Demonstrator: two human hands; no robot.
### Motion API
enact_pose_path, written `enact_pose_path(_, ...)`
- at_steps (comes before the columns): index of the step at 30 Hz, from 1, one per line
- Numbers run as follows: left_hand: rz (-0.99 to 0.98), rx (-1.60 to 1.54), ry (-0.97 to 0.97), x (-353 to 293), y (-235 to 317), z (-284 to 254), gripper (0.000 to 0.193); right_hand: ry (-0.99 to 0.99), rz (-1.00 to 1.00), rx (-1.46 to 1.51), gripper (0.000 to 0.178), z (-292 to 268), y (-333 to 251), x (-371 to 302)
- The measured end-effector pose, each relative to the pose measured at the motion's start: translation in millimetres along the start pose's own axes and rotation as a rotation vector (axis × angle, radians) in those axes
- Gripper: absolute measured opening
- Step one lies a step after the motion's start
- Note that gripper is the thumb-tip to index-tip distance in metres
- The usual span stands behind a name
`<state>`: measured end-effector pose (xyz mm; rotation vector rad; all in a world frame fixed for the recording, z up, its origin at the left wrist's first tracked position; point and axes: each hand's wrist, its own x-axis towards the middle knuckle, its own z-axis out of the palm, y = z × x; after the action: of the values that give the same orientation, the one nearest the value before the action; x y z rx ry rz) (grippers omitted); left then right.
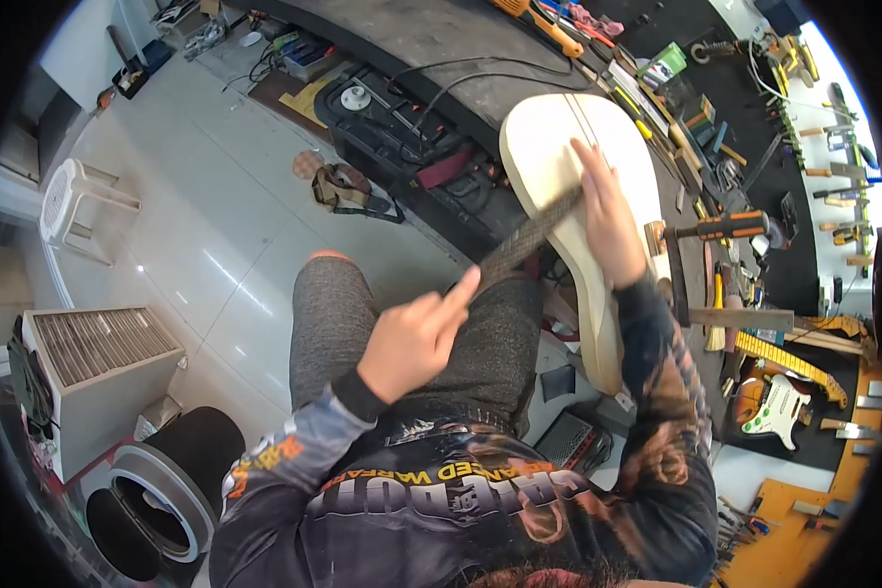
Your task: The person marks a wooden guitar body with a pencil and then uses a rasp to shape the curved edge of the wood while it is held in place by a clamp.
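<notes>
A pale, unfinished wooden guitar body (544, 132) juts over the edge of the workbench to my right. Slanting across its near side edge is a long, dark flat file (531, 235), slightly blurred. My left hand (416, 338) is closed round the file's lower end, index finger stretched along it; the handle is hidden in the fist. At the upper end, my right hand (612, 230) presses on the file over the guitar body, its fingers mostly straight and the thumb side against the file. A clamp with an orange and black handle (735, 225) sits against the body's right side.
The dark workbench (431, 39) carries a power tool (544, 24), a cable and many hand tools. An electric guitar (779, 407) lies at right. Below the bench is a black tool case (392, 113). A white stool (73, 211) and black bin (191, 461) stand left.
</notes>
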<state>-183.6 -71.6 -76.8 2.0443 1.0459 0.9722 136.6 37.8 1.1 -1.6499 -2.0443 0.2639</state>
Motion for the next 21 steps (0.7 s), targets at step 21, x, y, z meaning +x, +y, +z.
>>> enact_pose_path(21, -0.545, -0.792, 0.53, -53, -135, -46, 0.052, 0.028, 0.121, -0.408, 0.062, -35, -2, -112)
